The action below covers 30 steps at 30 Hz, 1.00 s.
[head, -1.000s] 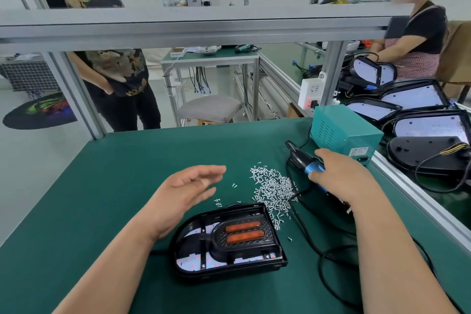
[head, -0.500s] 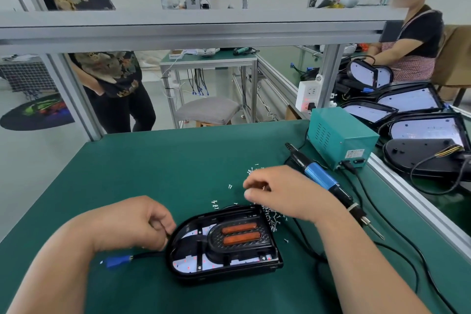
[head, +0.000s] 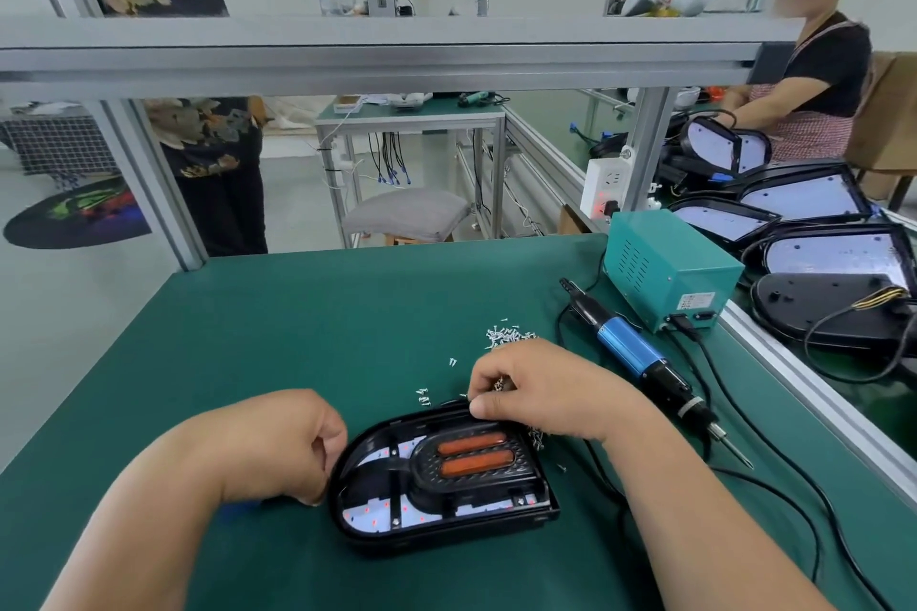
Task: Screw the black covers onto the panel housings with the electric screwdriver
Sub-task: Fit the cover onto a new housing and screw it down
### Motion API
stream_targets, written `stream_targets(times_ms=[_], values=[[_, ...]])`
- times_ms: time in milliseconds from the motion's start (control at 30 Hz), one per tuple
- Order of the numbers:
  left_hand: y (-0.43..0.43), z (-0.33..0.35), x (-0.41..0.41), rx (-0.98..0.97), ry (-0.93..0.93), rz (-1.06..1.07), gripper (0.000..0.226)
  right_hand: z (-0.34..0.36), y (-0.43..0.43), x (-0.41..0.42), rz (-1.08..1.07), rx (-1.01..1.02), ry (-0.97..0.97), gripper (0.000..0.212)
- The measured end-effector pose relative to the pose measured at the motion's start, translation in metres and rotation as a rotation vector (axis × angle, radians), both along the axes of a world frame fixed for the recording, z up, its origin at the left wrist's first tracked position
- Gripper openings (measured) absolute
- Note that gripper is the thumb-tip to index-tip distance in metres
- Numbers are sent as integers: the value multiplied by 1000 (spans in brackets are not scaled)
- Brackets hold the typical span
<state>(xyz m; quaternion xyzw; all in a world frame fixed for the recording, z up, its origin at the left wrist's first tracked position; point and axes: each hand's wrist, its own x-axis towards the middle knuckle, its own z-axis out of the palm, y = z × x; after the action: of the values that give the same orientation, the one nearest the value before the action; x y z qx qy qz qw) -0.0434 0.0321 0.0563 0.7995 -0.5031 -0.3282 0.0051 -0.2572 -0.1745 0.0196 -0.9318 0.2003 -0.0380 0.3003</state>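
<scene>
The step in hand looks like fetching fasteners. The right hand point(head: 541, 392) hovers over the far rim of the panel housing point(head: 422, 536), its grip closed in a pinch on a few screws point(head: 511, 336) drawn from the loose heap lying just beyond on the green counter point(head: 297, 323). The housing lies flat near the counter's front edge, and the black cover point(head: 496, 479) with its two orange strips sits in its right half. The left hand point(head: 278, 447) is curled against the housing's rounded end. Whether its grip clamps the rim or something beneath cannot be told from here. The electric screwdriver point(head: 627, 352) lies idle to the right, beside the teal power box point(head: 665, 273), with its bit pointing toward the person. To do this well, the person would take only as many screws as the cover needs and set each one upright in its hole before reaching for the tool. The left hand should brace the housing so it cannot slide on the mat. Stray screws lie close to the far rim and could slip under the cover or into the housing. They are best brushed aside first, and the bit brought down square to each screw head.
</scene>
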Motion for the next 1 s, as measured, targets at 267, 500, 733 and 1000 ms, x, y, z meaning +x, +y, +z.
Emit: stream_targets(times_ms=[267, 500, 733, 1000], values=[[-5, -7, 2, -196, -142, 44, 16, -3, -8, -4, -20, 53, -51, 9], [5, -6, 16, -146, 131, 65, 20, -2, -3, -2, -26, 23, -24, 10], [-1, -10, 12, -104, -99, 47, 21, -4, -3, 0, -35, -24, 15, 10], [-15, -18, 8, -470, -8, 101, 36, -5, -2, 1, -26, 103, -65, 9]])
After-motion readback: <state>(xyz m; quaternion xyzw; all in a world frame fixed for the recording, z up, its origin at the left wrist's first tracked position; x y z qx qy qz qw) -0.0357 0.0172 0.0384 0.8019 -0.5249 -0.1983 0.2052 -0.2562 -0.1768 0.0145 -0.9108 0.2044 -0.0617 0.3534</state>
